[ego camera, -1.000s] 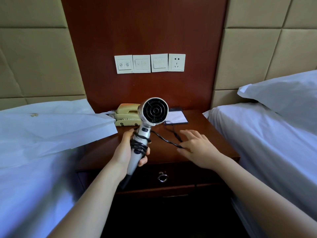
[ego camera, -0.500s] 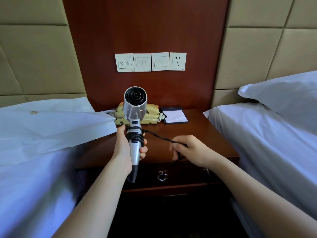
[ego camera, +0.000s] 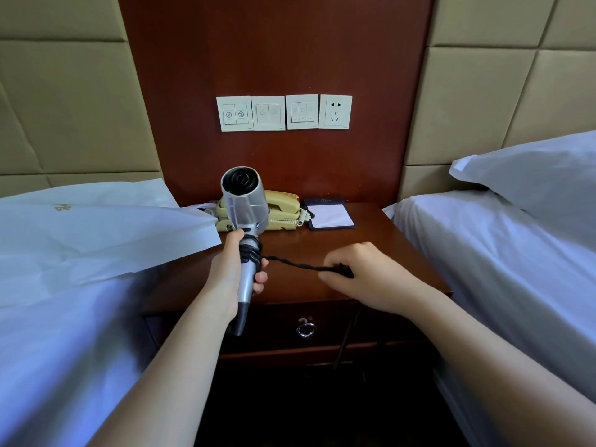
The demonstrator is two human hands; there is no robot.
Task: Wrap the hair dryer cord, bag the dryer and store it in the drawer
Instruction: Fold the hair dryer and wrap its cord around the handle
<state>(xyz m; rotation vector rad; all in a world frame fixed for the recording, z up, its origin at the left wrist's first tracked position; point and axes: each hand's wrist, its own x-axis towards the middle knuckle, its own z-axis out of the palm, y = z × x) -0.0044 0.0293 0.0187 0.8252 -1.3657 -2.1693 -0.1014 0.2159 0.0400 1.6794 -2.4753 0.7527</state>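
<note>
My left hand [ego camera: 230, 269] grips the handle of a silver hair dryer [ego camera: 245, 204], held upright above the nightstand with its barrel end turned toward me. Several turns of the black cord [ego camera: 296, 264] sit wound round the handle just above my fingers. From there the cord runs taut to the right into my right hand [ego camera: 364, 275], which holds it in a curled fist. More cord hangs from that fist down in front of the shut drawer [ego camera: 325, 327]. A white bag [ego camera: 96, 227] lies on the left bed, its corner over the nightstand.
The wooden nightstand [ego camera: 387, 253] carries a beige telephone [ego camera: 280, 206] and a notepad in a dark holder [ego camera: 330, 214] at the back. The drawer has a metal ring pull [ego camera: 305, 329]. Beds flank both sides, with a pillow [ego camera: 532, 182] on the right. Wall switches and a socket [ego camera: 335, 111] above.
My right hand closed from spread fingers onto the cord and pulled it taut to the right. The dryer turned in my left hand, its barrel end swinging leftward, with more cord on the handle.
</note>
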